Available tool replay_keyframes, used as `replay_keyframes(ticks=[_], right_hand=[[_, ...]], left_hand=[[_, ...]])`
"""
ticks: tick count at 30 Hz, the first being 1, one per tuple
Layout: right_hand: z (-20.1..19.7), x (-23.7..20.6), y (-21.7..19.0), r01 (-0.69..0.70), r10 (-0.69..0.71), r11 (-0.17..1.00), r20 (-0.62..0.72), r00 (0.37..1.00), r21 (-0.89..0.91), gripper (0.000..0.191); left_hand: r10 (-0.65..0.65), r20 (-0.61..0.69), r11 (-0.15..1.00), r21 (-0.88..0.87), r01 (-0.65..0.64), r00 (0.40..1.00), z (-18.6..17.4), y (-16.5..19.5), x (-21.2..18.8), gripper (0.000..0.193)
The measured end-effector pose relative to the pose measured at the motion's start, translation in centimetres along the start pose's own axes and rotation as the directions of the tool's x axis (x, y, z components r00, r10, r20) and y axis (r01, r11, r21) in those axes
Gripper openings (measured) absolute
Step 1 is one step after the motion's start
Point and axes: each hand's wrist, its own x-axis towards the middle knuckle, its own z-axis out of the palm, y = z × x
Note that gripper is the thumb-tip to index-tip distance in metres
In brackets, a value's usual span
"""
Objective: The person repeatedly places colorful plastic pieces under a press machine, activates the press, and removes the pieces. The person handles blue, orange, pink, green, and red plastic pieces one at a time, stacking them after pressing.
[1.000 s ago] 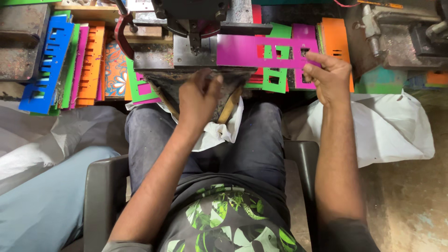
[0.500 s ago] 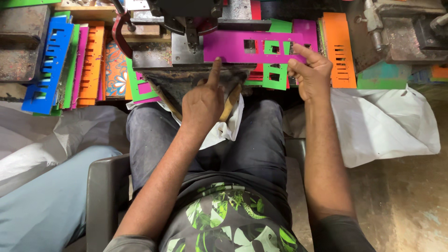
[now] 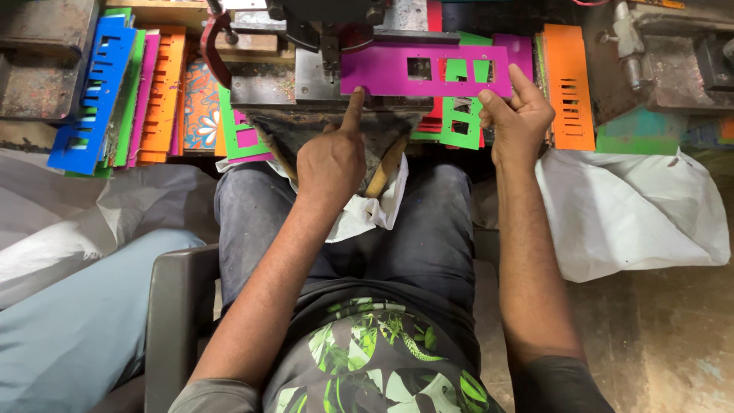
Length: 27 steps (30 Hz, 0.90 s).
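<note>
A magenta plastic strip (image 3: 390,73) with rectangular cut-outs lies across the bed of a metal punching press (image 3: 321,30). My right hand (image 3: 516,118) pinches the strip's right end between thumb and fingers. My left hand (image 3: 332,157) rests at the front of the press, its index finger stretched up to touch the strip's lower left edge. The left end of the strip sits under the press head. Green punched strips (image 3: 459,115) lie beneath it.
Blue (image 3: 88,92), green, pink and orange punched strips are stacked at the left. An orange strip (image 3: 569,84) lies at the right beside a grey machine (image 3: 688,53). White plastic sacks (image 3: 634,214) flank my knees. Another person's leg in light blue (image 3: 69,329) is at lower left.
The magenta strip has slid left under the press head, my right hand moving with it. My left hand has risen and its index finger now presses the strip's edge.
</note>
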Motion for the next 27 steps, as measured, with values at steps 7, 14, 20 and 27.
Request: replay_keyframes(ticks=[7,14,20,27], right_hand=[[0.2,0.1,0.5,-0.014,0.014,1.0,-0.008,1.0,-0.007,0.065],[0.1,0.2,0.5,0.005,-0.005,1.0,0.003,1.0,-0.024,0.063],[1.2,-0.1,-0.2,0.009,-0.009,0.998,0.003,1.0,-0.06,0.063],[6.0,-2.1,-0.8,0.008,0.002,0.985,0.059,0.998,-0.175,0.058]], left_hand=[[0.037,-0.067,0.999,0.026,-0.035,0.997,-0.3,-0.7,0.0,0.071],[-0.004,-0.009,1.0,-0.005,0.003,1.0,-0.2,-0.9,0.1,0.072],[-0.016,-0.026,1.0,-0.024,0.015,1.0,-0.8,-1.5,0.0,0.072],[-0.056,0.017,0.995,0.088,0.054,0.998,-3.1,-5.1,-0.4,0.072]])
